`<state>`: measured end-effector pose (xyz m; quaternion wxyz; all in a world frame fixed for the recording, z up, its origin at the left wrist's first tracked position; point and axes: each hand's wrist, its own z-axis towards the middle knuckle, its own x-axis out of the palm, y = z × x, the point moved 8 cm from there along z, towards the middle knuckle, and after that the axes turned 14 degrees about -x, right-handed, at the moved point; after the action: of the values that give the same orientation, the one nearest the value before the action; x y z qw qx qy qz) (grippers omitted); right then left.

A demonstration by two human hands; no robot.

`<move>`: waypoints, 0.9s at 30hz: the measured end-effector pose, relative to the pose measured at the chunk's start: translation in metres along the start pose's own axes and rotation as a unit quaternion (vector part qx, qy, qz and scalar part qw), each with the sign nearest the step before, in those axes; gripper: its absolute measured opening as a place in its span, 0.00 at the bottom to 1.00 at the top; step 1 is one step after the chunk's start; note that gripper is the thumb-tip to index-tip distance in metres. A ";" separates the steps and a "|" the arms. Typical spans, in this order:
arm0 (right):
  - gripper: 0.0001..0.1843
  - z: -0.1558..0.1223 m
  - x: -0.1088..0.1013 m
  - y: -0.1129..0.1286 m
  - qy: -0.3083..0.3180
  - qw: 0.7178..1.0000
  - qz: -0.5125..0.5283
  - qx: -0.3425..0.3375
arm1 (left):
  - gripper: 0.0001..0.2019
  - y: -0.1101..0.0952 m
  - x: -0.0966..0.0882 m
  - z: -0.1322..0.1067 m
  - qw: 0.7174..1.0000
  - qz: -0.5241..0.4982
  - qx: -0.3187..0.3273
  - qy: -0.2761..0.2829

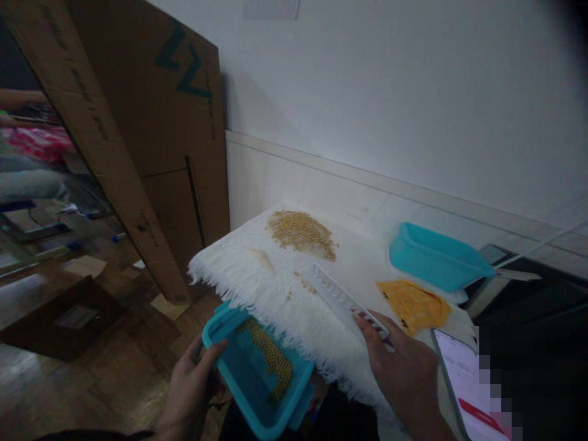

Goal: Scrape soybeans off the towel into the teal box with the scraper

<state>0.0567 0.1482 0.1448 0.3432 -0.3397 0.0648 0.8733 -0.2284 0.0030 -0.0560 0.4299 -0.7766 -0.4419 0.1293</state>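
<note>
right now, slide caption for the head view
Left hand holds a teal tray of beans below the cloth edge; right hand touches a white strip.

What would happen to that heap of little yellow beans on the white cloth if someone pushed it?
The beans are small, round and loose, so they would probably scatter and roll rather than move together; a few strays already lie apart. The textured white cloth may slow them. Each likely weighs very little.

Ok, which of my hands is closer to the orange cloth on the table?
Right. The right hand rests beside the orange cloth, holding a white strip. The left hand is farther off, below the white cloth's edge, holding a teal tray of beans.
</note>
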 end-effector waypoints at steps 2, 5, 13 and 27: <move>0.42 -0.001 0.000 -0.001 0.003 1.000 -0.006 -0.007 | 0.36 -0.001 0.000 -0.001 1.000 0.002 -0.002 -0.003; 0.43 0.000 0.001 0.002 0.008 1.000 0.006 -0.017 | 0.36 0.000 0.001 -0.002 1.000 0.003 -0.005 0.002; 0.38 0.001 0.002 0.008 0.002 0.999 0.047 -0.020 | 0.34 -0.001 0.001 -0.004 1.000 -0.004 -0.004 -0.008; 0.35 0.009 0.009 0.021 0.005 0.993 0.119 0.002 | 0.29 0.005 -0.002 0.003 1.000 -0.005 -0.004 -0.004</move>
<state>0.0336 0.1398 0.1433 0.2373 -0.3336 0.1084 0.9059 -0.2280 0.0013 -0.0621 0.4260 -0.7755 -0.4479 0.1282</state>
